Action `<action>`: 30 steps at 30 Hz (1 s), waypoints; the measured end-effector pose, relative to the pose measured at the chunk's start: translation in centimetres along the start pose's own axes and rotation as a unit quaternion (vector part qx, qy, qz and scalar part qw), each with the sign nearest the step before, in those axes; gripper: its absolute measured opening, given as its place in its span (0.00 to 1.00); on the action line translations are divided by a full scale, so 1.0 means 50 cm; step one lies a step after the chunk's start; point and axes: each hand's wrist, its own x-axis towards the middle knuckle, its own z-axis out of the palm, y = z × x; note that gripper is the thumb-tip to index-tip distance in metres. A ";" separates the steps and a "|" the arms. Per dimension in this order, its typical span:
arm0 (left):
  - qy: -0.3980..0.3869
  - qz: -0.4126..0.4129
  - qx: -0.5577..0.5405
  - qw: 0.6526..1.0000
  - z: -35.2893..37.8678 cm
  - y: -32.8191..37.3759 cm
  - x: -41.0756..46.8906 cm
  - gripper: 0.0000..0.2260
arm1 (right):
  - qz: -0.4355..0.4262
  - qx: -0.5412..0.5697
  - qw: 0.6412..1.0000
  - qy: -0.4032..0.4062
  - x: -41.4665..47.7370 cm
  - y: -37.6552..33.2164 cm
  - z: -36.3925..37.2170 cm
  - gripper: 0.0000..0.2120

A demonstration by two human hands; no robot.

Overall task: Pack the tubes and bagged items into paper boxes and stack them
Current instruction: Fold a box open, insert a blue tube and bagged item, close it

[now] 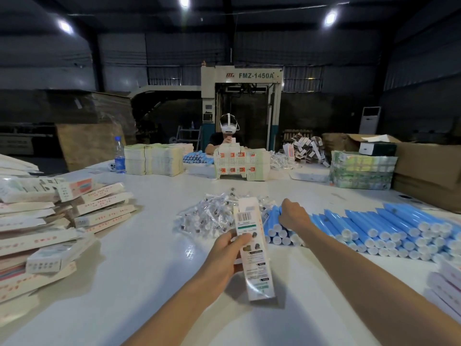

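Observation:
My left hand (230, 250) grips a long white paper box (253, 248) upright over the white table (139, 258), its top flap open and its barcode side facing me. My right hand (293, 216) reaches into the left end of a wide pile of blue tubes (374, 228) with white caps, fingers curled round one tube. Just behind the box lies a heap of small clear bagged items (207, 216). Packed boxes (57, 221) are stacked loosely at the left.
Across the table a person in a white headset (228, 127) works behind stacks of flat cartons (240, 164). A blue-labelled bottle (119, 156), bundled flat boxes (153, 159), a wrapped green bundle (361, 172) and brown cardboard cartons (429, 171) line the far side. More boxes (446, 283) sit at my right.

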 end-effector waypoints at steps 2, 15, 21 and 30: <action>-0.005 0.031 0.002 0.999 0.002 0.006 -0.004 0.15 | 0.005 -0.001 1.000 -0.017 0.004 -0.009 -0.012 0.12; -0.019 0.097 0.043 0.994 0.010 0.033 -0.027 0.20 | -0.037 0.498 0.861 0.094 -0.133 0.052 -0.157 0.49; -0.038 0.105 0.069 0.991 0.029 0.029 -0.040 0.20 | -0.196 0.657 0.726 0.062 -0.233 0.005 -0.232 0.60; -0.060 0.124 0.073 0.988 0.033 0.021 -0.043 0.20 | -0.204 0.433 0.869 0.128 -0.252 -0.040 -0.200 0.47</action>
